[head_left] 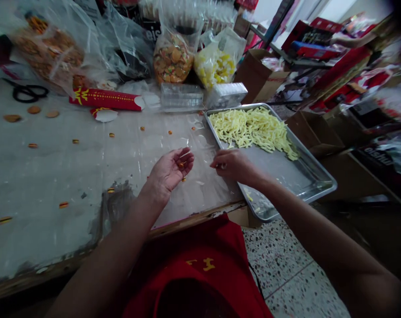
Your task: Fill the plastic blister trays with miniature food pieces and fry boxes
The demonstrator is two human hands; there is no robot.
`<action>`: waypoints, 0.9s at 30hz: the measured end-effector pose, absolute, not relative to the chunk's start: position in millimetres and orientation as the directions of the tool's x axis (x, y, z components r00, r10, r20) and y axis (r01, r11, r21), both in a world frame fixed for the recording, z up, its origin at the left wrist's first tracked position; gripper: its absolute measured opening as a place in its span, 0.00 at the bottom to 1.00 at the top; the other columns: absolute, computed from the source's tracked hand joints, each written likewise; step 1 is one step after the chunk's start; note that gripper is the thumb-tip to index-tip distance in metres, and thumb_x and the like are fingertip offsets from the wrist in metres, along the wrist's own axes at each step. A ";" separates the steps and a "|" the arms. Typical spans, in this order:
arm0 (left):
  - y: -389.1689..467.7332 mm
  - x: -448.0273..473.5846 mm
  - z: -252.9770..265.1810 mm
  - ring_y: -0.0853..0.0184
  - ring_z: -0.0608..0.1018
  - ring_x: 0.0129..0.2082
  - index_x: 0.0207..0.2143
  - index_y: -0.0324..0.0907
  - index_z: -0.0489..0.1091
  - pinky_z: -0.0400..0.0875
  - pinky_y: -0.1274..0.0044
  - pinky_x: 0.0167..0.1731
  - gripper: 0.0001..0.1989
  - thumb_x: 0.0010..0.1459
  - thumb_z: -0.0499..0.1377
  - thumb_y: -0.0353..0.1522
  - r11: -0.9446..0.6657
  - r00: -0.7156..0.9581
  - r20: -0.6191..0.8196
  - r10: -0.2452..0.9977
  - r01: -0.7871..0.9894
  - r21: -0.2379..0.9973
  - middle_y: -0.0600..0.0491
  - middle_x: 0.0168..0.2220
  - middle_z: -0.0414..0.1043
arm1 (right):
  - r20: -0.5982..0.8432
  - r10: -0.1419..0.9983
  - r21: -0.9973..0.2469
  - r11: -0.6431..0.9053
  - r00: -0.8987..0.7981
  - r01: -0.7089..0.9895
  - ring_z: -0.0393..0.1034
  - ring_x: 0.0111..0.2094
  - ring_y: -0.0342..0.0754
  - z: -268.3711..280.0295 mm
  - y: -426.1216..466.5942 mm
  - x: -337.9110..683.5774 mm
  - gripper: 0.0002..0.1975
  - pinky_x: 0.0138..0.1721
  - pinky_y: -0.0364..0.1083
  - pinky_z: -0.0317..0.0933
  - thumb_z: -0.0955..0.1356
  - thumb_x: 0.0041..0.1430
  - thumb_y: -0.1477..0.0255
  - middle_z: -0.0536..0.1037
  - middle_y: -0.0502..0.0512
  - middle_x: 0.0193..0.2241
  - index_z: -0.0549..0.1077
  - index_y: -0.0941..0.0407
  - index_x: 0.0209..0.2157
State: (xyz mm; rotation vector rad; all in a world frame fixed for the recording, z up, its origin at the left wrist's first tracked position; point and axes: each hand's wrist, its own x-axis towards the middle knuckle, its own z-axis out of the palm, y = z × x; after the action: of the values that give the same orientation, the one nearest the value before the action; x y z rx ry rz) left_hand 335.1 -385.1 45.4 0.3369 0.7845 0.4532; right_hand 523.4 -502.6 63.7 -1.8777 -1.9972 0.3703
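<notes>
My left hand point(172, 169) is palm up over the table, fingers half curled around a small orange piece point(181, 164). Just right of it, my right hand point(235, 165) is closed in a pinch near the tray's left edge; what it grips is too small to make out. Tiny burger-shaped pieces lie spaced out across the clear plastic-covered table point(87, 168), such as one burger-shaped piece point(63, 205) at the lower left. Another small piece point(183, 179) lies just below my left hand.
A metal tray point(296, 185) with pale yellow fry-shaped strips point(253, 128) sits at right. Behind are bags of round brown pieces point(173, 62) and yellow-white pieces point(215, 68), clear boxes point(182, 96), a red carton point(105, 99) and black scissors point(29, 92).
</notes>
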 end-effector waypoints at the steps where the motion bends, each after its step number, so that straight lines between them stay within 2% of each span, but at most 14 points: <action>1: -386.8 337.9 43.0 0.68 0.80 0.33 0.38 0.35 0.76 0.76 0.77 0.38 0.08 0.62 0.56 0.26 0.858 0.642 -0.587 0.493 -0.245 0.452 0.47 0.32 0.78 | 0.059 0.992 -0.356 0.128 -0.115 0.926 0.73 0.34 0.45 58.7 -508.2 525.6 0.14 0.38 0.42 0.63 0.68 0.52 0.85 0.80 0.53 0.36 0.82 0.57 0.36; 5: -392.0 362.7 33.4 0.64 0.82 0.35 0.36 0.35 0.75 0.77 0.73 0.40 0.09 0.63 0.55 0.28 0.884 0.738 -0.540 0.405 -0.166 0.436 0.44 0.34 0.79 | -0.098 0.933 -0.092 0.337 -0.346 0.937 0.71 0.41 0.50 42.9 -513.5 524.5 0.11 0.45 0.47 0.61 0.65 0.62 0.82 0.79 0.58 0.38 0.79 0.58 0.37; 7: -393.7 374.9 29.5 0.66 0.81 0.32 0.33 0.36 0.74 0.76 0.75 0.37 0.11 0.64 0.53 0.28 0.906 0.726 -0.579 0.370 -0.145 0.397 0.46 0.30 0.78 | -0.141 0.907 -0.061 0.392 -0.397 0.918 0.71 0.40 0.51 43.0 -514.5 521.1 0.11 0.45 0.48 0.61 0.64 0.64 0.81 0.78 0.59 0.37 0.78 0.59 0.35; 10: -394.9 382.4 26.5 0.69 0.79 0.27 0.30 0.37 0.73 0.73 0.78 0.32 0.14 0.65 0.50 0.26 0.930 0.689 -0.638 0.342 -0.154 0.333 0.49 0.26 0.76 | -0.107 0.919 -0.174 0.359 -0.380 0.917 0.72 0.40 0.50 44.6 -521.0 519.6 0.14 0.44 0.47 0.62 0.62 0.64 0.82 0.80 0.59 0.36 0.79 0.57 0.39; 12: -393.6 382.1 24.9 0.68 0.79 0.27 0.29 0.36 0.72 0.73 0.77 0.31 0.14 0.64 0.50 0.24 0.920 0.677 -0.638 0.367 -0.161 0.359 0.48 0.26 0.75 | -0.065 0.947 -0.287 0.285 -0.316 0.914 0.73 0.40 0.50 37.3 -521.9 524.6 0.17 0.44 0.47 0.62 0.62 0.63 0.81 0.81 0.58 0.37 0.80 0.55 0.44; 16: -389.3 380.2 22.6 0.66 0.81 0.29 0.29 0.34 0.72 0.74 0.75 0.32 0.13 0.64 0.51 0.24 0.906 0.658 -0.640 0.396 -0.167 0.389 0.45 0.28 0.76 | -0.122 0.992 -0.472 -0.085 0.030 0.878 0.73 0.30 0.50 11.3 -498.2 538.0 0.12 0.32 0.45 0.60 0.69 0.52 0.78 0.80 0.54 0.29 0.81 0.53 0.37; 19: -393.2 381.2 23.0 0.65 0.81 0.30 0.30 0.34 0.73 0.74 0.76 0.31 0.14 0.65 0.50 0.25 0.906 0.651 -0.645 0.399 -0.171 0.388 0.44 0.29 0.76 | -0.144 0.970 -0.450 -0.242 0.198 0.860 0.69 0.26 0.49 6.5 -474.3 541.6 0.09 0.27 0.45 0.53 0.73 0.42 0.77 0.77 0.51 0.24 0.79 0.53 0.30; 21: -396.8 380.4 24.8 0.66 0.81 0.29 0.30 0.34 0.73 0.75 0.76 0.31 0.14 0.65 0.50 0.24 0.906 0.648 -0.648 0.401 -0.175 0.386 0.44 0.29 0.75 | -0.138 0.965 -0.414 -0.261 0.224 0.872 0.68 0.26 0.50 12.1 -465.4 543.7 0.08 0.28 0.46 0.51 0.75 0.38 0.75 0.76 0.50 0.22 0.76 0.52 0.24; 22: -396.2 378.2 27.1 0.67 0.80 0.29 0.29 0.34 0.72 0.75 0.77 0.32 0.14 0.64 0.50 0.23 0.904 0.645 -0.647 0.406 -0.180 0.388 0.43 0.28 0.74 | -0.153 0.964 -0.436 -0.263 0.217 0.861 0.68 0.26 0.51 16.5 -464.0 545.8 0.07 0.28 0.46 0.51 0.76 0.37 0.73 0.75 0.50 0.21 0.75 0.52 0.22; 24: -384.0 367.8 36.8 0.70 0.78 0.26 0.30 0.33 0.73 0.73 0.80 0.29 0.12 0.62 0.51 0.21 0.899 0.649 -0.635 0.419 -0.202 0.388 0.44 0.28 0.73 | -0.191 0.964 -0.573 -0.264 0.187 0.776 0.67 0.25 0.52 26.6 -467.8 553.2 0.08 0.27 0.47 0.54 0.76 0.40 0.64 0.73 0.51 0.19 0.76 0.51 0.21; 27: -324.0 335.5 70.9 0.76 0.70 0.20 0.34 0.35 0.74 0.63 0.85 0.21 0.09 0.57 0.55 0.20 0.764 0.560 -0.540 0.629 -0.313 0.565 0.50 0.27 0.71 | -0.238 0.948 -0.761 -0.318 0.213 0.565 0.67 0.22 0.53 39.2 -485.2 571.3 0.17 0.24 0.50 0.60 0.70 0.49 0.50 0.72 0.55 0.19 0.77 0.48 0.24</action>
State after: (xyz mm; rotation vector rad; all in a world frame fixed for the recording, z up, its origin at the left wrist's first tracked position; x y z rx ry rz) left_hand 335.5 -324.0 70.9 0.4352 0.7996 0.5760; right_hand 571.3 -485.2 39.2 -1.9688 -1.3950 0.9546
